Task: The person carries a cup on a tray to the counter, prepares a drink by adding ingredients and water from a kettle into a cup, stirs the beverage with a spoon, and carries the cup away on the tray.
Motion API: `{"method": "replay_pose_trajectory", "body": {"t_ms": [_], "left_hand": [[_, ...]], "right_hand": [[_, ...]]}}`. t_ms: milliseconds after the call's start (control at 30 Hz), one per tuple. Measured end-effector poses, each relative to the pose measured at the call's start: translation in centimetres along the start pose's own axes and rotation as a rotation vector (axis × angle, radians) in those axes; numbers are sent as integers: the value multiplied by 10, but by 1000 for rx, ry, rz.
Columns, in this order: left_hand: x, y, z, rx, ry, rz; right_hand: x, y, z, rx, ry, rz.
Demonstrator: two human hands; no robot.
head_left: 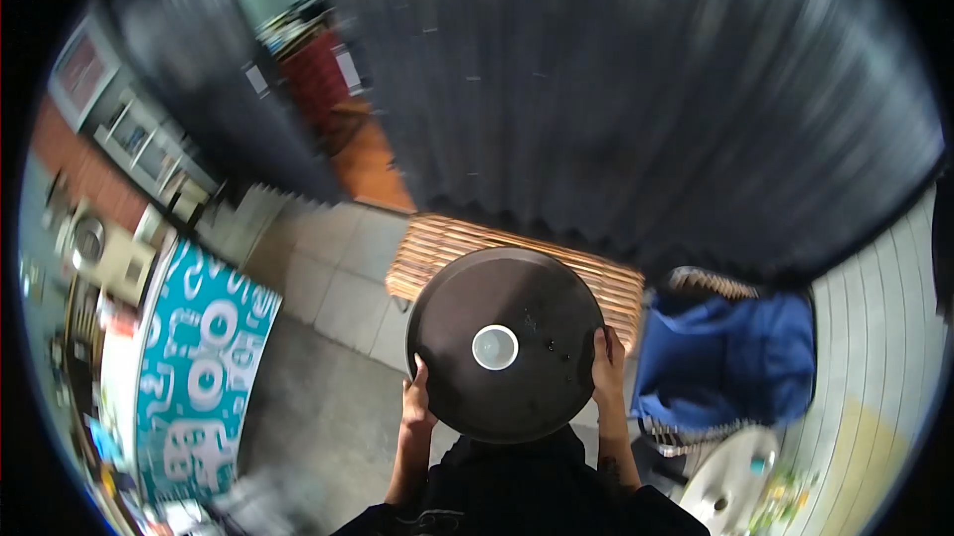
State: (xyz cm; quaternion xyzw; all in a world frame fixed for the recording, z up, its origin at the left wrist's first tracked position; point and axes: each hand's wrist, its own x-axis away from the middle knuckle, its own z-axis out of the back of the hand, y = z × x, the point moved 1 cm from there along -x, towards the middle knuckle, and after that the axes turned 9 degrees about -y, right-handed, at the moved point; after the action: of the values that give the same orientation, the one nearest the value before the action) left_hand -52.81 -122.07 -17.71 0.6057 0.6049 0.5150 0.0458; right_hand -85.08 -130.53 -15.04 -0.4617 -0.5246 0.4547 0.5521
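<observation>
A round dark tray (457,303) is held level in front of my body. My left hand (418,397) grips its lower left rim, with the thumb on top and the other fingers hidden below. On the opposite side my right hand (607,365) holds the rim in the same way. A small white cup (495,347) stands upright near the tray's middle. Several small wet drops show on the surface to the right of the cup.
Beyond the tray is a slatted bamboo table (427,248), with a dark pleated curtain (596,89) behind it. At right are a chair with blue cloth (725,357) and a round pale table (730,471). A teal patterned counter (204,367) stands left.
</observation>
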Motion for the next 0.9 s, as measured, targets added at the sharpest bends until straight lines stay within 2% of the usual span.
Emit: {"method": "replay_pose_trajectory", "body": {"t_ms": [33,133,167,233,267,333,400,467,500,600,700,767,800,900], "left_hand": [[2,19,8,2,63,43],[-6,69,23,53,314,-60],[-19,67,51,135,265,-155],[-28,83,78,238,397,-216],[-34,90,89,287,470,-243],[-39,115,111,352,451,-347],[-46,145,136,358,581,-344],[-66,155,192,371,573,-368],[-78,164,218,368,591,-382],[-85,238,252,325,598,-372],[-116,293,300,346,633,-484],[-129,335,321,347,567,-455],[-131,355,326,348,513,-422],[-171,411,347,313,555,-397]], "right_hand": [[-22,0,-23,-3,-76,11],[-96,3,-114,-69,-233,31],[-119,5,-140,-40,-348,-16],[-156,-8,-199,79,-522,-89],[-170,-10,-231,96,-587,-80],[-190,-10,-292,63,-684,13],[-204,-12,-359,55,-806,33],[-188,-36,-423,116,-826,-67],[-187,-24,-451,144,-781,-74],[-200,-1,-522,160,-846,-43],[-211,13,-608,90,-857,-8],[-208,0,-642,298,-800,-102],[-208,-7,-652,305,-785,-126],[-233,-39,-723,151,-810,-3]]}}
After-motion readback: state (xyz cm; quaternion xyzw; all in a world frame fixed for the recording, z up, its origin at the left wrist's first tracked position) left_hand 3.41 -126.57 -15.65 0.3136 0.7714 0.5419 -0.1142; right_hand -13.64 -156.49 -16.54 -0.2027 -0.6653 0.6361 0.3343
